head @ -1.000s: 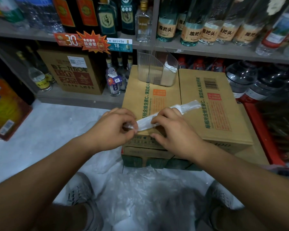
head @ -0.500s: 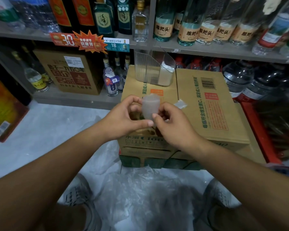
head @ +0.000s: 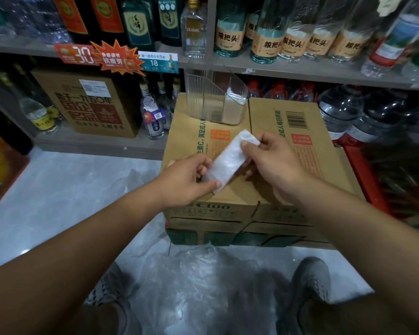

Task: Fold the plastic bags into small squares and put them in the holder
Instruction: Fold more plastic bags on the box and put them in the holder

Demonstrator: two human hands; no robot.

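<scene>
Left hand point(head: 189, 180) pinched the 7 o'clock end, right hand point(head: 273, 160) the 1 o'clock end, of the bag strip point(head: 230, 160) over the carton point(head: 300, 170), presumably to fold it shorter; holder point(head: 215, 102) stood at 12 o'clock.

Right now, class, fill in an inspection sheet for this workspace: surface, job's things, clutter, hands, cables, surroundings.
Surface: two cardboard cartons side by side, serving as a bench.
Job's things: folded bag strip held over the cartons; clear holder at their far edge.
Clutter: loose plastic bags on the floor.
Hands: left hand pinches the strip's near end, right hand its far end.
Cables: nothing seen.
Surroundings: shelves of bottles.
</scene>
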